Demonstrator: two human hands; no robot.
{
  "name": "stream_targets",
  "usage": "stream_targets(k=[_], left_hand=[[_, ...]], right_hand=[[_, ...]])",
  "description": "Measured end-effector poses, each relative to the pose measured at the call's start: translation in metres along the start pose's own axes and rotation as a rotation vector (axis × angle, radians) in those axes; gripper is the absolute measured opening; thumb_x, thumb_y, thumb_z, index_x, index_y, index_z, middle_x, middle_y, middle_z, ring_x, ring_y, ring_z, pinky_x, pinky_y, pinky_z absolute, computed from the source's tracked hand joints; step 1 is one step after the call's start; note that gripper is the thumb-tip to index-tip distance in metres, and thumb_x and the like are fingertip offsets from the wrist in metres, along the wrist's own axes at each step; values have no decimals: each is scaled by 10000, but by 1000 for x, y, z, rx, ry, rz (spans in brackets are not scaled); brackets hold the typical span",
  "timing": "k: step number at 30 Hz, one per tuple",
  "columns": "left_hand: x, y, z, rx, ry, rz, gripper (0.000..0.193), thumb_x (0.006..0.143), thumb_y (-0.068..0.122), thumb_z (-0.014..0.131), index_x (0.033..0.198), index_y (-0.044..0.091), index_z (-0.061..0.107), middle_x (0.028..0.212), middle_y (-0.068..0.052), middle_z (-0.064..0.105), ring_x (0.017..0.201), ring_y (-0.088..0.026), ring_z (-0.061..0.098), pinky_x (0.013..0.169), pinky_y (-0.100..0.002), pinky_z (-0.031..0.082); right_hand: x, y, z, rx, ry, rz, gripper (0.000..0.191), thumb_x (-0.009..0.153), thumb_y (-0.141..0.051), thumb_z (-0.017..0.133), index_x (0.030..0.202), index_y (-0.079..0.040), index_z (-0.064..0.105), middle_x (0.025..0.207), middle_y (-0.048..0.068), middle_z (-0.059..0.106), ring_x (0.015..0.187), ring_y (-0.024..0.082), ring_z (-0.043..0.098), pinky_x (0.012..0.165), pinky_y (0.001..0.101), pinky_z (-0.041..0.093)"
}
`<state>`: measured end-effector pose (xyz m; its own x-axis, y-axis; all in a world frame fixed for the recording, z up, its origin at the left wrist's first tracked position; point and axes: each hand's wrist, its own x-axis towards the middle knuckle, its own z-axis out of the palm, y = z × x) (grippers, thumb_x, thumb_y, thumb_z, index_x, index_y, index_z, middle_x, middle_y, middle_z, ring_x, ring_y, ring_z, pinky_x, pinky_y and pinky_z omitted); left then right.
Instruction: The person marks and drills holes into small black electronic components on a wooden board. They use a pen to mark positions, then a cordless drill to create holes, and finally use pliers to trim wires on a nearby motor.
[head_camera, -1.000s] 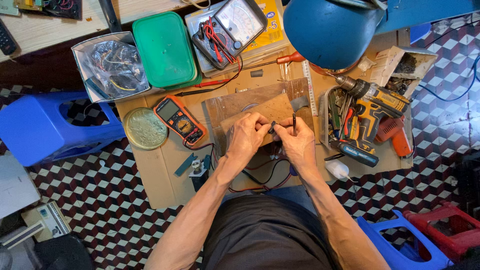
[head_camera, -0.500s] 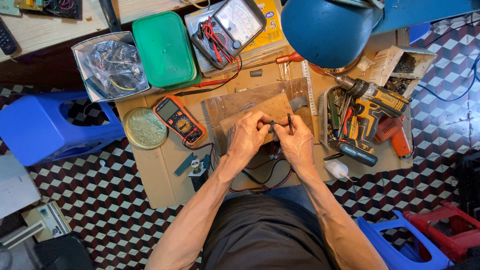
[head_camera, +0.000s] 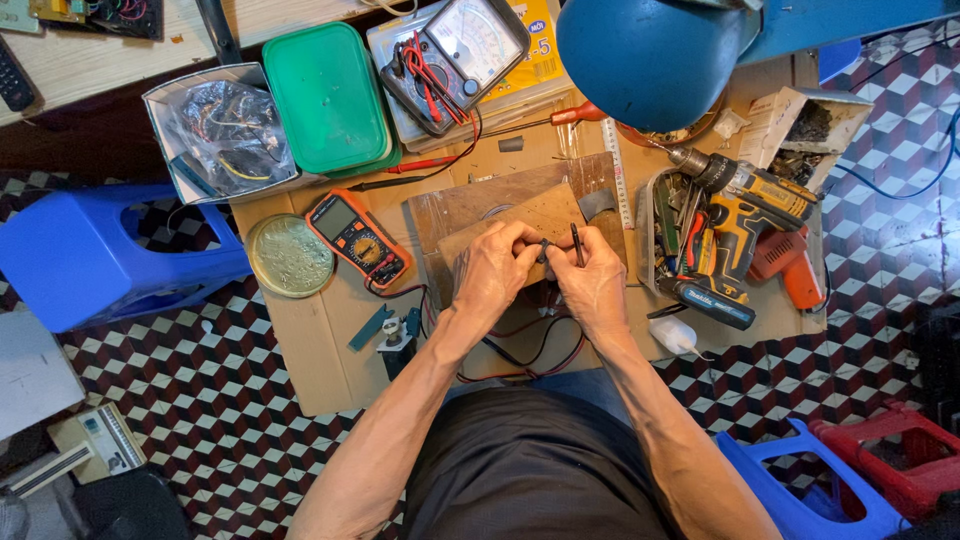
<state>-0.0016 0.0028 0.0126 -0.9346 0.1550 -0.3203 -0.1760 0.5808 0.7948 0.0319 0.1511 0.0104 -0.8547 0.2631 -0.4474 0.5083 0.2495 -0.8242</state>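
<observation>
My left hand (head_camera: 497, 268) and my right hand (head_camera: 592, 282) meet over a wooden board (head_camera: 505, 205) on a cardboard-covered low table (head_camera: 310, 345). My right hand pinches a thin black probe (head_camera: 577, 243) that stands upright between its fingers. My left hand's fingertips close on a small dark part (head_camera: 543, 250) right beside the probe tip. Red and black leads (head_camera: 520, 345) run from under my hands toward an orange digital multimeter (head_camera: 358, 238) lying to the left.
A cordless drill (head_camera: 740, 215) and a tray of tools (head_camera: 672, 205) lie to the right. A green box (head_camera: 328, 100), an analogue meter (head_camera: 455, 50), a bag of wires (head_camera: 215, 130) and a round lid (head_camera: 290, 256) sit behind and left. A blue lamp shade (head_camera: 645, 55) hangs above. Blue stools (head_camera: 90, 255) flank the table.
Both hands have shifted slightly and the right hand has turned the black probe more upright, bringing it closer to the left fingertips.
</observation>
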Motion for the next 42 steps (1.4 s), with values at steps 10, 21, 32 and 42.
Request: stream_targets(k=[10, 21, 32, 42], left_hand=[[1, -1, 3, -36, 12, 10, 156, 835, 143, 769, 970, 69, 745, 842, -81, 696, 740, -232, 696, 655, -371, 544], [-6, 5, -20, -166, 129, -37, 159, 942, 161, 663, 1051, 64, 729, 1020, -96, 745, 787, -184, 750, 660, -324, 583], [-60, -15, -23, -48, 370, -28, 214, 960, 106, 668, 1166, 49, 658, 1053, -122, 658, 919, -249, 703, 784, -369, 562], [-65, -24, -7, 149, 421, 116, 344, 821, 151, 799, 1130, 76, 667, 1098, -123, 591, 1048, -313, 597, 877, -415, 511]], right_hand=[[3, -2, -2, -41, -7, 2, 178, 891, -147, 739, 975, -18, 651, 715, 40, 717, 668, 89, 676, 626, 272, 543], [3, 0, -1, -15, -23, 23, 178, 908, -140, 735, 979, -11, 635, 700, 38, 700, 652, 86, 655, 615, 260, 529], [5, -4, -5, -10, -66, 62, 163, 928, -158, 705, 995, -26, 638, 718, 49, 723, 645, 83, 643, 564, 248, 482], [-4, -7, -19, 105, -67, 90, 188, 993, -206, 628, 1036, -23, 616, 740, 49, 706, 477, 62, 509, 422, 225, 406]])
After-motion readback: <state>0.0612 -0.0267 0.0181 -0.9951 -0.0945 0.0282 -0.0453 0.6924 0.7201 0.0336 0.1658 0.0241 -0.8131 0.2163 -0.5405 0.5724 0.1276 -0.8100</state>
